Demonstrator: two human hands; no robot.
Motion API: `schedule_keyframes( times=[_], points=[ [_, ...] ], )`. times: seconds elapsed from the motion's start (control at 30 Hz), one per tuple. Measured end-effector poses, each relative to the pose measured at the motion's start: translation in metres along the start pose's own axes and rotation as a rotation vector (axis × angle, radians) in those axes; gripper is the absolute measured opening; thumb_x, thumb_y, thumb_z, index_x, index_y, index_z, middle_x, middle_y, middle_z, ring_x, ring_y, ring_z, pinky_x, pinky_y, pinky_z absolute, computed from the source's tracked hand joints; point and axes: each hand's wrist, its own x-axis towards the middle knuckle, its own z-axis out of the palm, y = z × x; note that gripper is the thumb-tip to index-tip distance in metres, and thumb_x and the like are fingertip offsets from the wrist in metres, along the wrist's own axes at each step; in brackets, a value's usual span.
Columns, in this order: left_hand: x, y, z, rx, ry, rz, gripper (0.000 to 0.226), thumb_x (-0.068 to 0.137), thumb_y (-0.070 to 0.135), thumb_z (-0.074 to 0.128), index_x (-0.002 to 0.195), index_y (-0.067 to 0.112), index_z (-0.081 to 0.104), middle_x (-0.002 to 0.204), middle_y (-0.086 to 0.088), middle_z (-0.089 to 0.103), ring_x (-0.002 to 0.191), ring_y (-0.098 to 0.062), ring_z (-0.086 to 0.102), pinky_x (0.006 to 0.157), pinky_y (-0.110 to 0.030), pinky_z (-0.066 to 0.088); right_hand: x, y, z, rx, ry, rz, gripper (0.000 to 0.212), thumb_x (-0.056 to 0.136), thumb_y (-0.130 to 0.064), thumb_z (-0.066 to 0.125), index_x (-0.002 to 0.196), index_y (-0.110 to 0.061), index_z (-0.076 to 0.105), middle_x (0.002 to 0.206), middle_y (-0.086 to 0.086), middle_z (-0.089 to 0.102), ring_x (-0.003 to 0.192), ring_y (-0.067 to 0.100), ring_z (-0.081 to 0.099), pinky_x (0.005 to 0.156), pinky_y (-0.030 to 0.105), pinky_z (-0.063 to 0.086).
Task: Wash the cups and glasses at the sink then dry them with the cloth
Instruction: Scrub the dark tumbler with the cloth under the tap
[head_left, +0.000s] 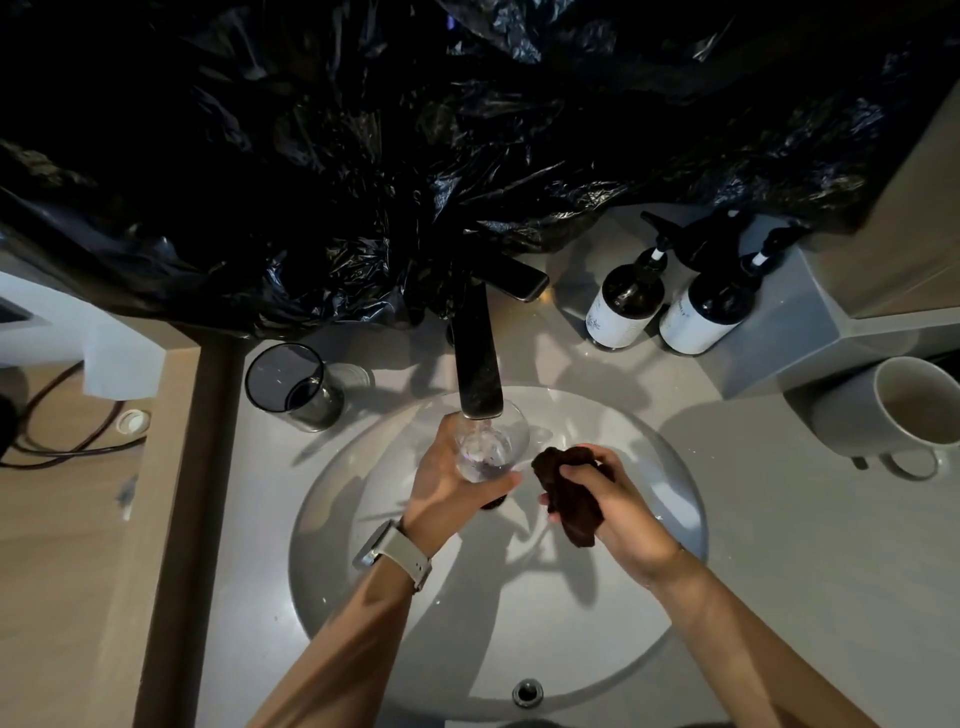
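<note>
My left hand (447, 483) grips a clear glass (493, 447) under the black faucet (480, 364), and water runs from the spout into it. Just to the right, my right hand (618, 504) holds a bunched dark brown cloth (569, 493) over the round sink basin (374, 587). The cloth and the glass are a little apart. A dark tinted glass (291, 387) stands upright on the counter left of the faucet. At the right edge a white mug (893, 410) lies on its side on the counter.
Two dark pump bottles (623, 304) with white labels stand at the back right. Crumpled black plastic sheeting (415, 156) hangs over the wall behind the faucet. A wooden surface (78, 519) with cables lies to the left of the counter. The overflow hole (527, 691) is at the basin's near rim.
</note>
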Motion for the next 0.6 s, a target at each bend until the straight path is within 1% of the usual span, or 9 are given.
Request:
schedule_keyframes(
  times=[0.07, 0.13, 0.23, 0.3, 0.4, 0.43, 0.5, 0.57, 0.6],
  points=[
    [0.001, 0.002, 0.000, 0.047, -0.012, 0.020, 0.063, 0.068, 0.021, 0.088, 0.113, 0.039, 0.047, 0.104, 0.018, 0.063, 0.093, 0.012, 0.057, 0.074, -0.004, 0.043, -0.005, -0.006, -0.003, -0.007, -0.005, -0.033, 0.033, 0.090, -0.006, 0.062, 0.119, -0.008, 0.046, 0.108, 0.027, 0.060, 0.086, 0.037, 0.067, 0.076, 0.045, 0.051],
    [0.002, 0.004, 0.000, 0.061, -0.029, 0.023, 0.062, 0.069, 0.018, 0.087, 0.110, 0.042, 0.046, 0.103, 0.018, 0.063, 0.091, 0.014, 0.057, 0.073, -0.003, 0.043, -0.007, -0.010, -0.003, -0.034, -0.009, -0.047, 0.043, 0.081, -0.012, 0.067, 0.118, -0.004, 0.048, 0.105, 0.025, 0.061, 0.086, 0.034, 0.068, 0.074, 0.041, 0.052],
    [0.003, 0.003, 0.000, 0.059, -0.035, 0.033, 0.063, 0.069, 0.015, 0.086, 0.114, 0.037, 0.048, 0.103, 0.017, 0.063, 0.091, 0.013, 0.058, 0.074, -0.004, 0.044, -0.012, -0.017, -0.002, -0.107, -0.064, -0.042, 0.050, 0.072, -0.019, 0.062, 0.118, -0.004, 0.049, 0.091, 0.020, 0.059, 0.075, 0.027, 0.061, 0.065, 0.034, 0.046],
    [0.003, 0.002, -0.001, 0.070, -0.038, 0.041, 0.064, 0.069, 0.015, 0.086, 0.118, 0.031, 0.049, 0.105, 0.017, 0.063, 0.093, 0.013, 0.058, 0.074, -0.004, 0.044, -0.014, -0.019, -0.002, -0.107, -0.165, -0.073, 0.054, 0.071, -0.013, 0.058, 0.123, -0.006, 0.048, 0.090, 0.012, 0.055, 0.071, 0.023, 0.050, 0.058, 0.030, 0.039],
    [0.004, 0.000, -0.005, 0.114, -0.052, 0.042, 0.066, 0.068, 0.023, 0.088, 0.119, 0.032, 0.047, 0.108, 0.016, 0.063, 0.095, 0.005, 0.060, 0.076, -0.005, 0.043, -0.021, -0.028, 0.000, -0.092, -0.224, -0.134, 0.058, 0.070, -0.004, 0.058, 0.127, -0.016, 0.051, 0.098, 0.006, 0.064, 0.080, 0.017, 0.056, 0.062, 0.027, 0.042],
    [0.005, 0.000, -0.008, 0.137, -0.069, 0.043, 0.067, 0.067, 0.028, 0.088, 0.120, 0.031, 0.047, 0.110, 0.015, 0.063, 0.098, 0.002, 0.059, 0.079, -0.007, 0.043, -0.023, -0.033, 0.001, -0.154, -0.235, -0.188, 0.056, 0.072, -0.005, 0.060, 0.126, -0.016, 0.051, 0.095, 0.004, 0.065, 0.080, 0.015, 0.058, 0.063, 0.024, 0.043],
    [0.007, 0.001, -0.014, 0.179, -0.130, 0.036, 0.068, 0.068, 0.037, 0.088, 0.123, 0.029, 0.050, 0.113, 0.014, 0.064, 0.101, -0.003, 0.060, 0.082, -0.012, 0.043, -0.024, -0.043, 0.007, -0.302, -0.241, -0.301, 0.040, 0.080, -0.008, 0.066, 0.118, -0.012, 0.058, 0.085, -0.001, 0.066, 0.074, 0.010, 0.059, 0.059, 0.018, 0.044],
    [0.007, 0.004, -0.023, 0.210, -0.195, 0.033, 0.065, 0.066, 0.045, 0.087, 0.119, 0.034, 0.052, 0.113, 0.015, 0.064, 0.101, -0.005, 0.061, 0.082, -0.011, 0.043, -0.019, -0.050, 0.013, -0.359, -0.150, -0.322, 0.015, 0.088, -0.008, 0.066, 0.101, -0.014, 0.066, 0.074, -0.007, 0.065, 0.066, 0.009, 0.060, 0.054, 0.017, 0.045],
    [0.006, 0.006, -0.026, 0.230, -0.218, 0.039, 0.067, 0.064, 0.050, 0.087, 0.118, 0.036, 0.051, 0.112, 0.015, 0.064, 0.101, -0.005, 0.062, 0.083, -0.012, 0.044, -0.015, -0.052, 0.016, -0.370, -0.087, -0.298, 0.010, 0.091, -0.008, 0.063, 0.094, -0.016, 0.068, 0.069, -0.009, 0.064, 0.064, 0.009, 0.060, 0.053, 0.016, 0.045]
  ],
)
